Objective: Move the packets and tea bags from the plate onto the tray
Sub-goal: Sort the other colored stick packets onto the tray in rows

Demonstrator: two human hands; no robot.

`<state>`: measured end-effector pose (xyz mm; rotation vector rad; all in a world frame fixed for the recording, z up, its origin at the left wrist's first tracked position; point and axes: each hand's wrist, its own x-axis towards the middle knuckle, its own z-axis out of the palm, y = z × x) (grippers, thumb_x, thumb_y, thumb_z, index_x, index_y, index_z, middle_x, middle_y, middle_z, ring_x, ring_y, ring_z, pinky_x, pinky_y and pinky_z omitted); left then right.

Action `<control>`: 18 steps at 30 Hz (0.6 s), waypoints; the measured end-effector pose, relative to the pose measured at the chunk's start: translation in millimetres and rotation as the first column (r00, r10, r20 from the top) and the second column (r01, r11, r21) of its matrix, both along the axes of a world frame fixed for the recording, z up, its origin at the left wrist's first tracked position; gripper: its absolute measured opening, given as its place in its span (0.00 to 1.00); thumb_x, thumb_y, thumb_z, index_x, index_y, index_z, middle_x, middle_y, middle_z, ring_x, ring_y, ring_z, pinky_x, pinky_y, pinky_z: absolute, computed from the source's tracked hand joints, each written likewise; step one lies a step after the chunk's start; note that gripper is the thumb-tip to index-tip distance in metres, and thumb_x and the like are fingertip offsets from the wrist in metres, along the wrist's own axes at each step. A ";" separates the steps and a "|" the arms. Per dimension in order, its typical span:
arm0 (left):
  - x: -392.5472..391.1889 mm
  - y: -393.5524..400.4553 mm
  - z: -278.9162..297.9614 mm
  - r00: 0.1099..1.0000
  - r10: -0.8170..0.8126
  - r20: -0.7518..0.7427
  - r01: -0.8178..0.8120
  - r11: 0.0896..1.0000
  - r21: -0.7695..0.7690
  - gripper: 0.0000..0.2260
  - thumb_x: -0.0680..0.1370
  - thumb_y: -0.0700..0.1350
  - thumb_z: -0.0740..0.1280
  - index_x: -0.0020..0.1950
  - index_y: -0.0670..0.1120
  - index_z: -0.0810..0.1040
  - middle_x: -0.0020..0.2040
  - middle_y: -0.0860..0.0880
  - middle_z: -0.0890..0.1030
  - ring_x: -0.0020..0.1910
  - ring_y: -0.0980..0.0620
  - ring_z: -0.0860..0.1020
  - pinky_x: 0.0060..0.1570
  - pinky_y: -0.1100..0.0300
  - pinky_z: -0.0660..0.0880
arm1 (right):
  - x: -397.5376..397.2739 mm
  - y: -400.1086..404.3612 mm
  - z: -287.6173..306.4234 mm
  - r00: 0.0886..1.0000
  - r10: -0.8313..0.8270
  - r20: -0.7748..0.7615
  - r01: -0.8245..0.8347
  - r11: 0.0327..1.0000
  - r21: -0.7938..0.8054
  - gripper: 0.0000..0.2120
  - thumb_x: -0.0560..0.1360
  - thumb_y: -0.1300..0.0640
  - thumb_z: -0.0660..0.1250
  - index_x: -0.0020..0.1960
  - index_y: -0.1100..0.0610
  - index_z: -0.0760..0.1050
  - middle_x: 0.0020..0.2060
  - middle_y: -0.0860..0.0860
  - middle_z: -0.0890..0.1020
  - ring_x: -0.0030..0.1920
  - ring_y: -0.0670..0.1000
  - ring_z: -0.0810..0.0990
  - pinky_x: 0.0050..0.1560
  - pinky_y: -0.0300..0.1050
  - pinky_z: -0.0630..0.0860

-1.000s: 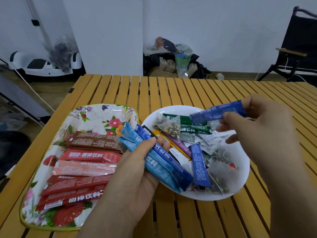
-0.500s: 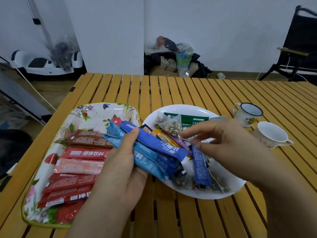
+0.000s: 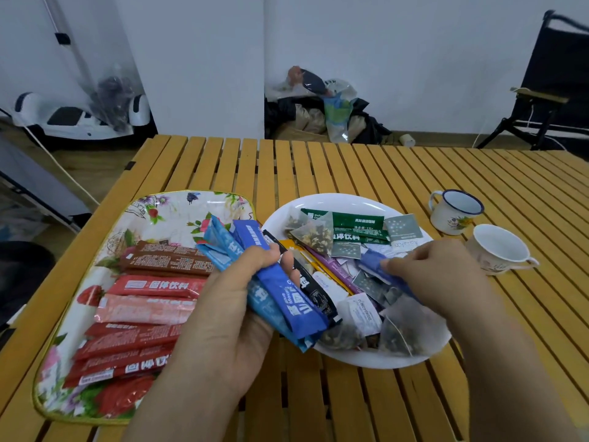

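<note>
On the slatted yellow wooden table (image 3: 318, 167), the left hand (image 3: 229, 317) grips a fanned bundle of blue stick packets (image 3: 274, 282), thumb curled over them, held over the gap between the floral rectangular tray (image 3: 165, 212) and the round white plate (image 3: 344, 202). Half a second ago the right hand hovered with fingers spread over the plate's middle; now the right hand (image 3: 443, 275) has dropped to the plate's right side and pinches one dark blue stick packet (image 3: 374, 264) between thumb and fingertips, its end tilted up off the heap. The bundle in the left hand has stayed much where it was. Red and brown stick packets (image 3: 149, 301) lie in rows on the tray. Green packets (image 3: 353, 224), mesh tea bags (image 3: 404, 333) and paper tags crowd the plate, partly hidden by both hands. Two white enamel cups (image 3: 478, 231) stand just right of the plate.
</note>
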<state>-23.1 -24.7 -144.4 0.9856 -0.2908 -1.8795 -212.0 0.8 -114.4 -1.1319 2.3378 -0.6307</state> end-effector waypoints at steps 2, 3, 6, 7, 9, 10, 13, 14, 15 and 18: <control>-0.7 9.8 1.9 1.000 -0.012 0.005 0.013 0.998 -0.068 0.11 0.64 0.38 0.67 0.46 0.40 0.77 0.29 0.46 0.81 0.26 0.52 0.80 0.28 0.60 0.80 | -3.8 9.1 12.9 0.996 -0.011 0.087 0.017 0.998 -0.065 0.12 0.70 0.54 0.72 0.41 0.64 0.81 0.35 0.61 0.80 0.34 0.54 0.75 0.35 0.45 0.71; -1.3 13.8 3.6 1.000 -0.011 0.012 0.012 0.996 -0.092 0.14 0.62 0.38 0.67 0.46 0.39 0.78 0.30 0.46 0.82 0.26 0.52 0.80 0.29 0.61 0.80 | -4.8 12.7 18.6 0.991 -0.003 0.134 0.016 0.995 -0.100 0.12 0.70 0.53 0.73 0.40 0.64 0.81 0.36 0.61 0.81 0.35 0.55 0.75 0.36 0.46 0.71; -3.2 18.0 3.5 0.999 -0.024 0.027 0.027 0.991 -0.128 0.15 0.63 0.38 0.69 0.48 0.41 0.78 0.33 0.47 0.82 0.30 0.53 0.81 0.32 0.60 0.80 | 0.3 18.6 31.5 0.955 0.086 0.285 -0.036 0.984 -0.176 0.10 0.71 0.53 0.71 0.38 0.60 0.81 0.37 0.59 0.81 0.37 0.53 0.77 0.34 0.45 0.72; -4.0 18.4 3.5 0.999 -0.024 0.038 0.029 0.991 -0.131 0.15 0.64 0.38 0.69 0.51 0.41 0.78 0.34 0.47 0.82 0.32 0.52 0.81 0.34 0.58 0.80 | 3.7 19.3 34.0 0.933 0.135 0.333 -0.076 0.980 -0.186 0.10 0.72 0.54 0.70 0.38 0.60 0.81 0.36 0.58 0.81 0.35 0.51 0.78 0.32 0.42 0.72; -5.9 19.9 3.1 0.997 -0.015 0.073 0.025 0.989 -0.147 0.17 0.66 0.39 0.70 0.55 0.41 0.78 0.38 0.46 0.82 0.37 0.51 0.82 0.41 0.54 0.80 | 11.2 18.8 36.2 0.868 0.236 0.437 -0.155 0.965 -0.214 0.09 0.73 0.58 0.68 0.38 0.62 0.81 0.34 0.59 0.82 0.32 0.49 0.79 0.31 0.40 0.73; -7.0 21.6 3.4 0.997 -0.009 0.083 0.023 0.986 -0.165 0.18 0.67 0.40 0.70 0.56 0.42 0.78 0.40 0.46 0.83 0.39 0.50 0.82 0.44 0.52 0.80 | 14.9 18.2 36.9 0.828 0.282 0.485 -0.191 0.955 -0.228 0.07 0.73 0.59 0.67 0.39 0.60 0.81 0.34 0.57 0.84 0.33 0.51 0.80 0.34 0.43 0.75; -9.0 25.6 7.0 0.994 0.012 0.107 0.010 0.978 -0.210 0.19 0.68 0.41 0.70 0.59 0.43 0.77 0.42 0.46 0.84 0.40 0.50 0.84 0.42 0.53 0.82 | 23.2 13.9 35.4 0.730 0.378 0.570 -0.273 0.925 -0.264 0.05 0.72 0.63 0.69 0.46 0.56 0.81 0.37 0.56 0.86 0.42 0.58 0.85 0.44 0.53 0.81; -8.9 25.8 8.3 0.994 0.020 0.106 0.004 0.976 -0.216 0.19 0.69 0.42 0.70 0.59 0.44 0.77 0.41 0.47 0.84 0.39 0.50 0.84 0.40 0.54 0.82 | 25.5 12.4 34.2 0.727 0.394 0.563 -0.286 0.919 -0.273 0.07 0.71 0.63 0.70 0.48 0.56 0.79 0.37 0.57 0.86 0.42 0.59 0.85 0.45 0.55 0.81; -8.5 25.8 9.4 0.994 0.024 0.110 0.000 0.976 -0.216 0.19 0.69 0.43 0.70 0.60 0.45 0.77 0.42 0.47 0.85 0.39 0.50 0.84 0.40 0.55 0.82 | 27.4 11.0 32.6 0.730 0.398 0.556 -0.284 0.916 -0.283 0.08 0.70 0.63 0.71 0.48 0.57 0.77 0.36 0.57 0.85 0.41 0.59 0.86 0.45 0.56 0.80; -8.3 25.4 11.1 0.991 0.020 0.130 0.009 0.976 -0.217 0.20 0.69 0.44 0.70 0.61 0.46 0.76 0.49 0.45 0.85 0.47 0.46 0.84 0.45 0.51 0.82 | 30.3 9.1 28.7 0.708 0.404 0.579 -0.261 0.912 -0.317 0.05 0.69 0.64 0.72 0.44 0.60 0.78 0.34 0.58 0.85 0.37 0.56 0.85 0.37 0.48 0.81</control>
